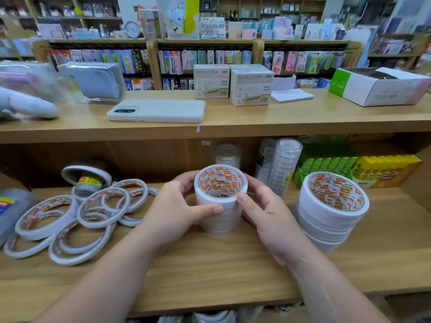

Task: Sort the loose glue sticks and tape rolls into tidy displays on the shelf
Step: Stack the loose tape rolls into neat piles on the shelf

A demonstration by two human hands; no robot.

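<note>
Your left hand (184, 206) and right hand (263, 210) curl round the upright stack of white paper tape rolls (220, 201) on the wooden shelf (210, 264); thin loose white rolls (81, 213) lie left; a taller white stack (331, 210) stands right.

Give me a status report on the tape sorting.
Left hand and right hand grip centre tape stack. Second stack stands right. Loose rolls piled left.

**Bare all the way up**

Your left forearm (112, 271) and right forearm (326, 287) are bare as far as the frame shows them. Your left grip (177, 206) and right grip (263, 213) are bare too, with short, rounded thumbnails.
</note>
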